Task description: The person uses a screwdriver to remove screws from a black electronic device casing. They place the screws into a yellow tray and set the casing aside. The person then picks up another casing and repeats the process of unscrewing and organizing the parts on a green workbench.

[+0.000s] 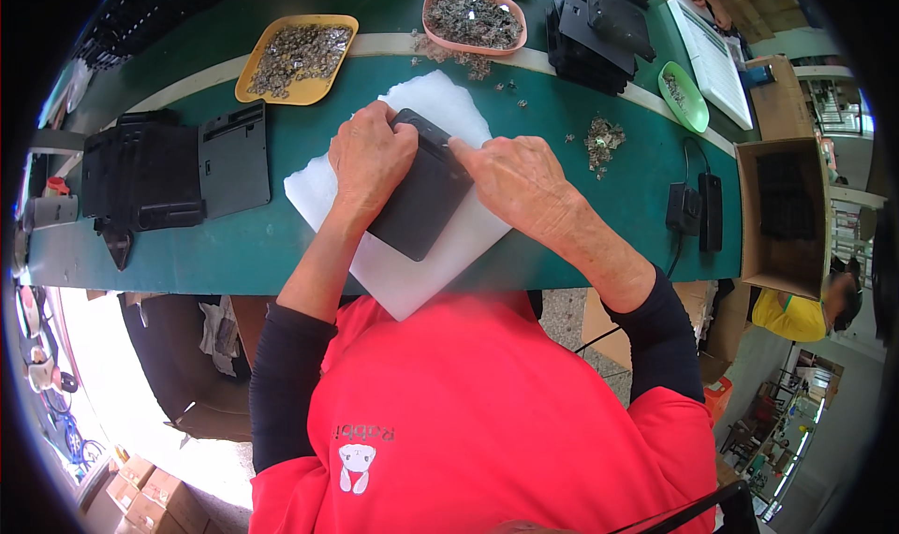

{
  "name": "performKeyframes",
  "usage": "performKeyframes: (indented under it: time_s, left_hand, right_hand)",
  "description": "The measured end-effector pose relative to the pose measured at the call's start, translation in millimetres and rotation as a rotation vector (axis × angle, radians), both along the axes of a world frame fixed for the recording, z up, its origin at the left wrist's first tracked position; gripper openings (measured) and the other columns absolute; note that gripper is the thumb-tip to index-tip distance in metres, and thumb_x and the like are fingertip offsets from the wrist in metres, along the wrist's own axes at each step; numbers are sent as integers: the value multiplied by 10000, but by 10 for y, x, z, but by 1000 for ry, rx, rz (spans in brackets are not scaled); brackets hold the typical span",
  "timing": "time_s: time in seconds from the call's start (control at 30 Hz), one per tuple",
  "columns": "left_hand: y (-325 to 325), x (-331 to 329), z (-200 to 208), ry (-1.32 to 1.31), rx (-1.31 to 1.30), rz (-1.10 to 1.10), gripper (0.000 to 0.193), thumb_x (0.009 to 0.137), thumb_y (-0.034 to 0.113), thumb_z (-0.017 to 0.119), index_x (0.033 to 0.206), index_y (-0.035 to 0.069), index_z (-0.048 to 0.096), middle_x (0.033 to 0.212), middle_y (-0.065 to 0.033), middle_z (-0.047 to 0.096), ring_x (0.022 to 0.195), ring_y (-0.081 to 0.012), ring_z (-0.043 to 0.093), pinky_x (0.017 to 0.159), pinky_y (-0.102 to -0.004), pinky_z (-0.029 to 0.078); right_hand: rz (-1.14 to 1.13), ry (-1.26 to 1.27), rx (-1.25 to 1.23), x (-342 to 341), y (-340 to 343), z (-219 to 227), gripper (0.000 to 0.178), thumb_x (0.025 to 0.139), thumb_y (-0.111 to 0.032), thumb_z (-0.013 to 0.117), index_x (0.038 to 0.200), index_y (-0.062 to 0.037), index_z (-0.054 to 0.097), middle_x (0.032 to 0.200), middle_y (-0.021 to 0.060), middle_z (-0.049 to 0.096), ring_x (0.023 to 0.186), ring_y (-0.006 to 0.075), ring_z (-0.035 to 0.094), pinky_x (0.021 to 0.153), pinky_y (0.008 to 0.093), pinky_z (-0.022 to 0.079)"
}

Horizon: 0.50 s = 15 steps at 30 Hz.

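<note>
A black rectangular plastic panel (423, 197) lies tilted on a white foam sheet (412, 286) in front of me. My left hand (373, 155) is closed around the panel's upper left edge, its thumb bent against the top face. At the upper right corner, by a slotted strip, the curled fingers of my right hand (524, 180) press down with the fingertips together. Whether a small part sits under those fingertips is too small to tell. Beyond the foam, small clear pieces fill a yellow tray (246, 87) and a pink tray (452, 43).
Black panels are stacked at left (234, 164) and at the back right (595, 33). Loose clear pieces (604, 143) lie right of my hand, near a green tray (695, 115). A black power adapter (684, 208) with its cord and an open cardboard box (824, 216) are farther right.
</note>
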<state>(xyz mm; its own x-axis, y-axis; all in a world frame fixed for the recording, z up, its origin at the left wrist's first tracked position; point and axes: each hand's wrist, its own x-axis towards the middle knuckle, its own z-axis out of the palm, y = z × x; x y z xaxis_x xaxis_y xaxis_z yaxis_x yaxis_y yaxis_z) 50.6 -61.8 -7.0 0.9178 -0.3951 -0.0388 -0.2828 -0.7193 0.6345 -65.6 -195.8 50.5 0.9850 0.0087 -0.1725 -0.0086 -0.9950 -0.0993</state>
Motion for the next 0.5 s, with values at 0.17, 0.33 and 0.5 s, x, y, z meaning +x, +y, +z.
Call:
performKeyframes:
  time_s: [0.17,0.33,0.5]
  left_hand:
    - [-2,-11,-41,-29,-27,14,256,754,205,574,890,25,694,845,-157,704,824,-330,674,781,-404,506]
    - [-10,-47,-12,-39,-73,3,243,760,172,547,861,-11,670,834,-227,682,825,-401,655,777,-462,498]
    - [-7,-37,-22,-42,-41,-12,243,766,173,555,879,-10,669,833,-218,684,814,-386,661,772,-449,501]
  right_hand:
    - [-10,99,10,125,-7,91,219,822,-49,529,991,-36,667,806,205,671,791,368,671,699,452,537]
    - [-68,107,172,231,-178,59,247,811,-66,542,990,-51,712,911,198,693,862,352,680,772,433,544]
    - [-110,235,250,275,-246,75,366,845,-44,481,1133,-122,692,789,185,649,758,335,653,765,421,520]
